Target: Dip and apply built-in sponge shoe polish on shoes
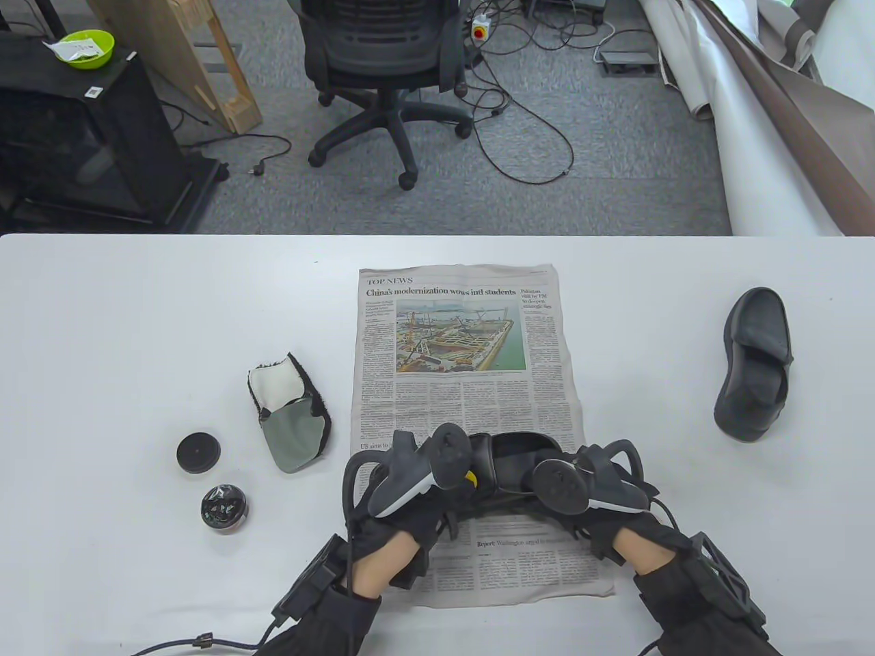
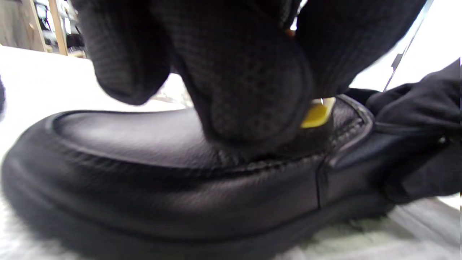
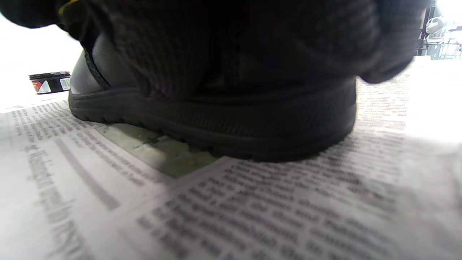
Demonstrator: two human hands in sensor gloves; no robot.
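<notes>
Pinching a yellow sponge (image 2: 317,115) on the shoe (image 2: 162,173): left hand (image 1: 410,506) | right hand (image 1: 601,506) gripping its heel | lying beside, on worktop (image 1: 102,328): polish tin (image 1: 223,507), lid (image 1: 197,452), mitt (image 1: 290,410), second shoe (image 1: 755,362).

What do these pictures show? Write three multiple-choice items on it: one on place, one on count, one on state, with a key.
1. Where does the black leather shoe being worked on sit?
A. on the printed newspaper sheet
B. on the bare white table
C. on the office chair

2. How many black shoes are on the table?
A. one
B. two
C. three

3. How is the round polish tin?
A. closed
B. open, its black round lid lying apart
C. tipped on its side

Key: 1 A, the sole rests on newsprint in the right wrist view. 2 B, one between the left hand and right hand, the second shoe at the right. 3 B, glossy polish shows and the lid lies beside it.
</notes>
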